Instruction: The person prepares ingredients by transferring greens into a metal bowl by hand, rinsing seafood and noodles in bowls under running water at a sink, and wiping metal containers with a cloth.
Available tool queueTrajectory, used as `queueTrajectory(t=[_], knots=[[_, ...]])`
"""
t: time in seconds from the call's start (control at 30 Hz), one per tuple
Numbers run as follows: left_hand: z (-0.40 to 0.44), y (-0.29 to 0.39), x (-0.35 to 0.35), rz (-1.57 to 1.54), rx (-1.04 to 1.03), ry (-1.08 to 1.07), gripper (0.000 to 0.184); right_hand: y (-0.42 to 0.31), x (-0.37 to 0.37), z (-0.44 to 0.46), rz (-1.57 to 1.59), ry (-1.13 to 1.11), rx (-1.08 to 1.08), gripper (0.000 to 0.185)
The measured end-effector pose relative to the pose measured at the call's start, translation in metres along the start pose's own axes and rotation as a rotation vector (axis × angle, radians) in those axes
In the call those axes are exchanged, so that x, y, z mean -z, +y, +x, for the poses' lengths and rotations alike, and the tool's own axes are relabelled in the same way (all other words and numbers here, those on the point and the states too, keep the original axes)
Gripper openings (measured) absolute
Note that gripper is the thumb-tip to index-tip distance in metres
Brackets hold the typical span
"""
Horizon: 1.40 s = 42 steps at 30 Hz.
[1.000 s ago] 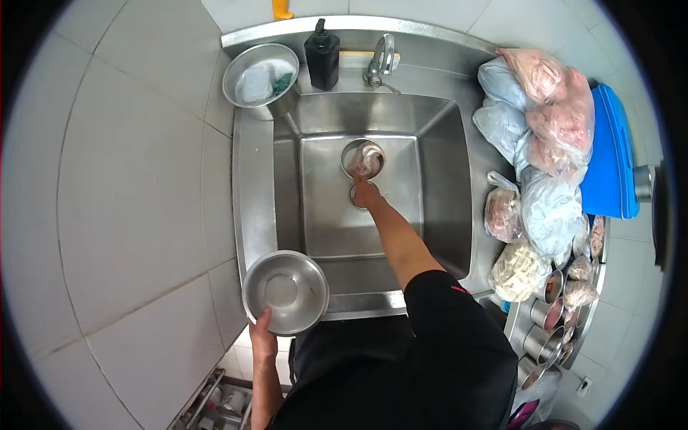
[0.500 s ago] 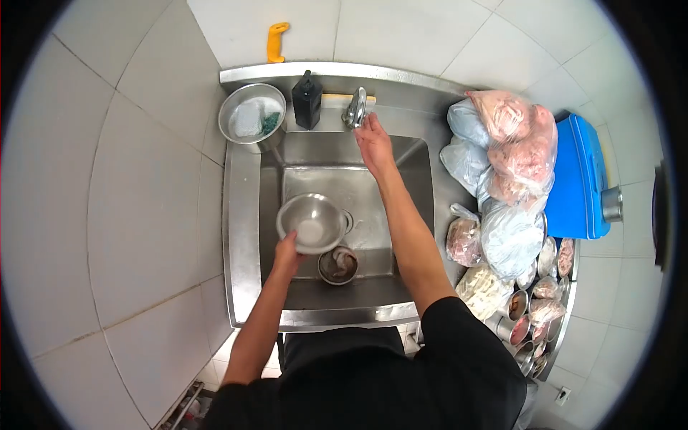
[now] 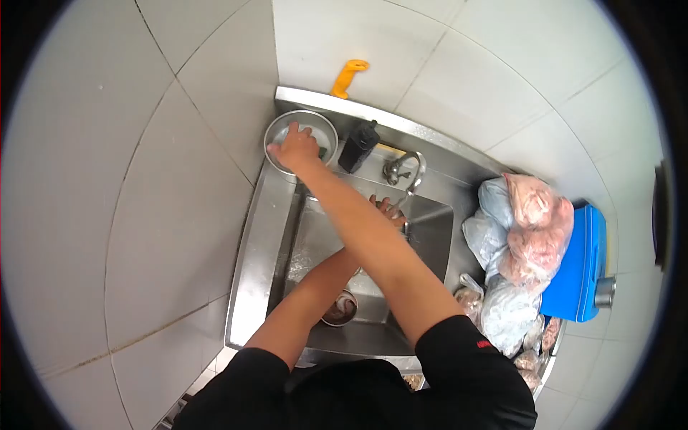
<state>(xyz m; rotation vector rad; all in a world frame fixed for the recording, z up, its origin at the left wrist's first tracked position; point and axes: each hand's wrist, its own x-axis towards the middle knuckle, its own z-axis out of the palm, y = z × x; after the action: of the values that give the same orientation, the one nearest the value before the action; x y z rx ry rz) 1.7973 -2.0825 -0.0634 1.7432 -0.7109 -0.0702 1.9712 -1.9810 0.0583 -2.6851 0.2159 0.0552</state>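
Observation:
My right hand (image 3: 295, 147) reaches into the steel pot (image 3: 335, 137) at the sink's back left corner, its fingers spread over the whitish contents. A bit of the green scouring pad (image 3: 322, 153) shows beside it. Under the running faucet (image 3: 412, 175) is my left hand (image 3: 390, 209), its arm crossing beneath the right forearm. It grips the metal bowl, which is mostly hidden by the hand and forearm. Low in the sink (image 3: 304, 247) stands a smaller bowl (image 3: 344, 308) with something brownish inside, partly covered by my left arm.
A black bottle (image 3: 358, 147) stands between pot and faucet. On the right counter lie bags of pinkish meat (image 3: 534, 236), a whitish bag (image 3: 509, 319) and a blue box (image 3: 577, 276). A yellow handle-like object (image 3: 349, 79) is on the back wall.
My right hand has left the faucet for the pot at the left. My left hand has moved up and right under the faucet, where water now runs. The view has turned and shifted.

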Motion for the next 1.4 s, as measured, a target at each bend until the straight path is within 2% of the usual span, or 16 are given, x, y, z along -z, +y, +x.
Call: queueTrajectory(t=[0.2,0.3,0.37,0.43,0.5,0.57,0.7,0.77,0.8,1.03,1.1,1.17,1.23,1.3,1.33,1.4], knots=[[-0.038,-0.076,-0.014,-0.657,0.194,0.241,0.047,0.017,-0.020,0.033,-0.045,0.048,0.198,0.065],[-0.090,-0.197,-0.049,-1.134,1.039,0.346,0.044,0.027,0.038,-0.008,0.221,0.264,0.300,0.049],[-0.095,-0.127,0.004,-1.196,1.371,0.376,0.044,0.073,0.039,-0.048,0.339,0.350,0.285,0.049],[-0.098,-0.102,0.021,-1.184,1.431,0.430,0.043,0.120,0.028,-0.095,0.472,0.066,-0.162,0.044],[-0.085,-0.089,0.027,-1.175,1.455,0.497,0.043,0.244,-0.125,-0.106,0.449,0.313,-0.126,0.050],[-0.088,-0.078,0.022,-1.178,1.247,0.411,0.042,0.269,-0.154,-0.115,-0.047,-0.176,-0.451,0.048],[-0.084,-0.113,0.037,-0.682,1.221,0.355,0.042,0.253,-0.152,-0.151,0.457,-0.277,-0.207,0.047],[-0.084,-0.099,0.045,-0.931,1.156,0.297,0.042,0.275,-0.127,-0.160,-0.216,-0.282,0.145,0.037],[-0.074,-0.085,0.033,-0.891,1.245,0.301,0.043,0.287,-0.119,-0.144,-0.068,-0.141,0.222,0.038],[-0.090,-0.101,0.040,-0.778,1.372,0.227,0.045,0.325,-0.253,-0.150,0.348,-0.057,-0.161,0.034],[-0.092,-0.137,0.013,-0.777,1.344,0.257,0.048,0.289,-0.190,-0.141,0.340,-0.060,-0.114,0.037],[-0.091,-0.125,0.039,-0.749,1.396,0.205,0.047,0.288,-0.186,-0.154,0.126,-0.581,0.086,0.040],[-0.092,-0.115,0.037,-0.576,1.335,0.190,0.045,0.306,-0.197,-0.156,0.158,-0.394,0.246,0.038],[-0.069,-0.103,0.030,-0.708,1.280,0.264,0.043,0.299,-0.229,-0.150,0.068,0.212,0.249,0.041],[-0.075,-0.130,0.037,-0.708,1.255,0.263,0.042,0.273,-0.202,-0.135,0.430,-0.214,-0.042,0.035],[-0.071,-0.113,0.060,-0.530,1.330,0.266,0.034,0.268,-0.161,-0.148,0.376,-0.448,-0.036,0.036]])
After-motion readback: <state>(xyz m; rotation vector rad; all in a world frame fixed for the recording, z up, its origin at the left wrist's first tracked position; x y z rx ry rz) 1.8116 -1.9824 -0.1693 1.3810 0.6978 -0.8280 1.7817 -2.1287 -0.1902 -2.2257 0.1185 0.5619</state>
